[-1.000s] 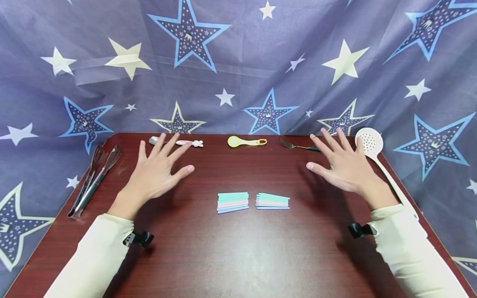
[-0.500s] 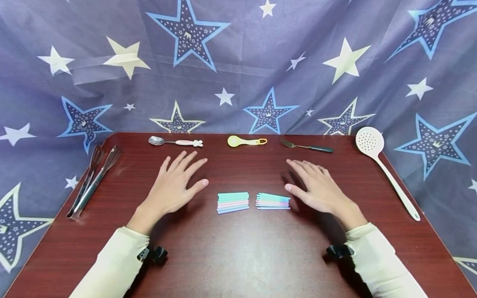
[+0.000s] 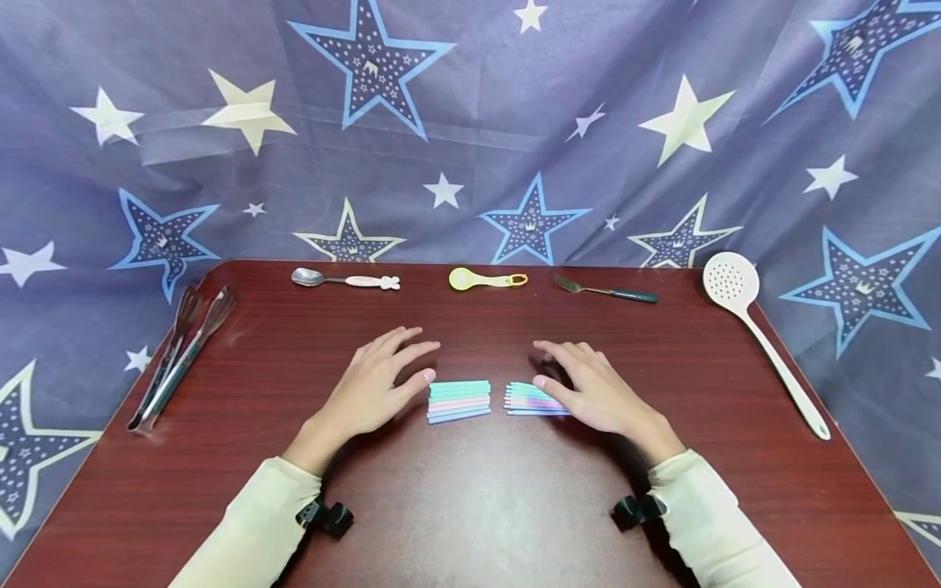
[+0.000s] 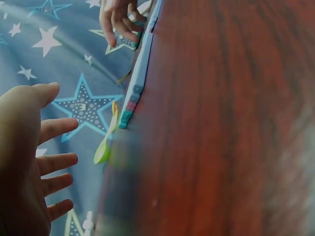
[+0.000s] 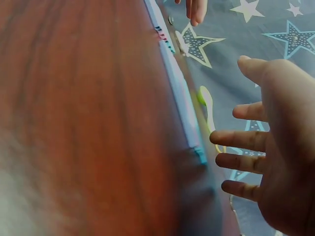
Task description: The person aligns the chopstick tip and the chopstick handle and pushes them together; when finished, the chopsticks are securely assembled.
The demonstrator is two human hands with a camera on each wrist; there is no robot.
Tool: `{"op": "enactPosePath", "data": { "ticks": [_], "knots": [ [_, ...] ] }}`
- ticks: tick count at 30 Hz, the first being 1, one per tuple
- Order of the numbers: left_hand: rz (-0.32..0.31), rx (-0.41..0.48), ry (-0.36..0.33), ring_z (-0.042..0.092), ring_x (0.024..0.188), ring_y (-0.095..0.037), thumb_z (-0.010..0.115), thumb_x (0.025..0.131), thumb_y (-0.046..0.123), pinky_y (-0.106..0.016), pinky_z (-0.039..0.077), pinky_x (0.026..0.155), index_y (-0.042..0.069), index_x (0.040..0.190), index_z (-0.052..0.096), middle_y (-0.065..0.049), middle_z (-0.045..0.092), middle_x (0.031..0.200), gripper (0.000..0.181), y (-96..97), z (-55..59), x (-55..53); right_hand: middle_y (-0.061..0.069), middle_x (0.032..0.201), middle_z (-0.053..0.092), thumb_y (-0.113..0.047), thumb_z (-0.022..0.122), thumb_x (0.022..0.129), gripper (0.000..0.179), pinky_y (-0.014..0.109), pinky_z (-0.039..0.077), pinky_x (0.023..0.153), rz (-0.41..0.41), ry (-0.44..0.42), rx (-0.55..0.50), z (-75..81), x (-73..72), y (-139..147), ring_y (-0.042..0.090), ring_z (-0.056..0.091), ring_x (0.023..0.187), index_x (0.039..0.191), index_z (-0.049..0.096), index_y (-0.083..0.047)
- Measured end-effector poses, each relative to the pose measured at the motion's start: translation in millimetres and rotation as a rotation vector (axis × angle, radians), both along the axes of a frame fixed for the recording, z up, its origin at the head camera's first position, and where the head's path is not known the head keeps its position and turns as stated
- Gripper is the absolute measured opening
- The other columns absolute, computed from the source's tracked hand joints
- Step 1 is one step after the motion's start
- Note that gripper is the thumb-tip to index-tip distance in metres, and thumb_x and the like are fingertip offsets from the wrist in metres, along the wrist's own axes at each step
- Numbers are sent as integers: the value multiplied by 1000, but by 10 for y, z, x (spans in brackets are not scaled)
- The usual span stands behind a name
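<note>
Centrally on the bench (image 3: 470,523): left row of pastel sticks (image 3: 459,401) and right row (image 3: 526,399), narrow gap between. Left hand (image 3: 367,392) released, fingers spread, just beside left row; right hand (image 3: 599,394) likewise released, fingers apart, over right row's outer end.

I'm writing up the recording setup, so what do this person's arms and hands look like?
Both the left hand and right hand are ungloved. The left sleeve and right sleeve are long, pale cream and softly creased. A small black device sits at the inner side of each cuff, one on the left, one on the right.
</note>
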State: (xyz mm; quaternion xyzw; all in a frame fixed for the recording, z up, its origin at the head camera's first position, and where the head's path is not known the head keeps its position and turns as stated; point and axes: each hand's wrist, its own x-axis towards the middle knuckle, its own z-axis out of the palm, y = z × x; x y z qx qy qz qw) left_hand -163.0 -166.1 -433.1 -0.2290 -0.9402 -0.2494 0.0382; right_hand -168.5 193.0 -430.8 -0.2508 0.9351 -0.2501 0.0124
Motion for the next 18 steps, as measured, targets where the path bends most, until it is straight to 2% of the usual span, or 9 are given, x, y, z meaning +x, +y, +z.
{"op": "enactPosePath", "data": {
  "ticks": [4, 8, 13, 18],
  "knots": [
    [-11, 80, -60, 43, 146, -33, 55, 105, 49, -65, 34, 112, 28, 146, 59, -4, 49, 156, 46, 44, -55, 6, 3, 141, 61, -47, 58, 103, 57, 55, 38, 107, 15, -4, -33, -79, 5, -36, 27, 53, 131, 150, 52, -15],
    [-54, 108, -94, 51, 137, -31, 60, 103, 38, -61, 38, 111, 23, 143, 62, -3, 58, 146, 42, 117, -108, 7, 1, 133, 64, -40, 61, 103, 47, 52, 39, 104, 33, -10, -101, -152, 3, -57, 24, 55, 123, 144, 58, -16],
    [-54, 112, -38, 57, 116, -25, 67, 97, 27, -51, 44, 99, 18, 133, 69, -2, 66, 127, 37, 218, -240, 9, -3, 116, 67, -29, 66, 101, 29, 42, 44, 94, 36, -33, -211, -229, -15, -64, 18, 57, 109, 126, 71, -17],
    [-22, 138, 39, 56, 102, -19, 70, 96, 26, -42, 42, 87, 21, 121, 77, 2, 67, 112, 26, 290, -366, 26, -4, 107, 69, -19, 72, 96, 18, 35, 46, 88, 10, -44, -268, -304, -31, -51, 16, 60, 104, 113, 77, -18]
  ]
}}
